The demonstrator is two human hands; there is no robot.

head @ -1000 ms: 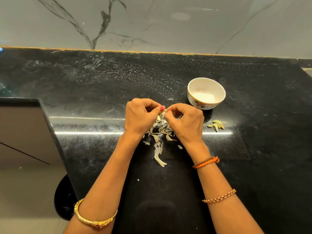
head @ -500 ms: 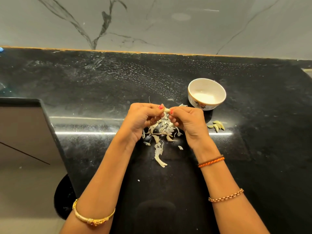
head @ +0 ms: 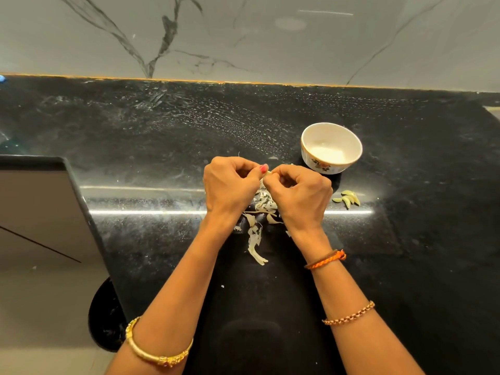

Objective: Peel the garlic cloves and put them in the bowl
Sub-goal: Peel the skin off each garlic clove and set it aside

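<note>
My left hand (head: 230,188) and my right hand (head: 301,197) meet over the black counter, and both pinch one small garlic clove (head: 268,173) between their fingertips. Only the clove's pale tip shows between the fingers. Below the hands lies a heap of dry garlic skins (head: 259,212). A white bowl (head: 307,147) with a flower print stands just beyond my right hand. I see no cloves in it. A few peeled cloves (head: 347,200) lie on the counter right of my right hand.
The black stone counter (head: 162,136) runs back to a grey marble wall (head: 243,36). Its front edge cuts in at the left, with floor (head: 40,212) below. A long strip of skin (head: 255,249) lies nearer to me.
Both hands have turned slightly around the clove and closed in together again. The clove stays pinched between them. Bowl and loose cloves have not moved.
</note>
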